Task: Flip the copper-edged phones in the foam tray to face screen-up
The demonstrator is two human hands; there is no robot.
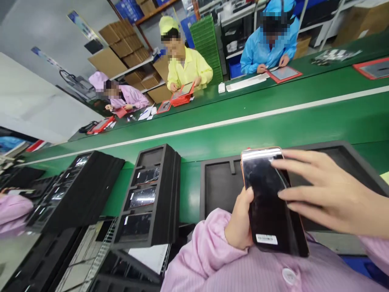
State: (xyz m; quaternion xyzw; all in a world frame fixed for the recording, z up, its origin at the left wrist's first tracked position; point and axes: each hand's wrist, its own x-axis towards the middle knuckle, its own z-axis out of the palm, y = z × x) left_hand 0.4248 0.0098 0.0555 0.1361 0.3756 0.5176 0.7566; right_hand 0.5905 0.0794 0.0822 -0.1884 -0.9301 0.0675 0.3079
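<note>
A smartphone [267, 202] with a dark glossy screen, an orange-red edge and a white barcode label near its lower end is held up in front of my chest. My left hand [240, 219] grips its left side, the thumb lying along the edge and the other fingers hidden behind it. Over the upper right of the screen lies my right hand [325, 190], its fingers stretched out and spread, the tips on or just above the glass. Behind the phone, a black foam tray [221, 188] rests on the green bench.
Left of me stand a stack of black foam trays [172, 194] with phones in the top one, and another such stack [100, 182]. A green conveyor belt [206, 136] with a white line crosses ahead. Co-workers in pink, yellow [190, 65] and blue [249, 50] sit beyond it handling red-framed pieces.
</note>
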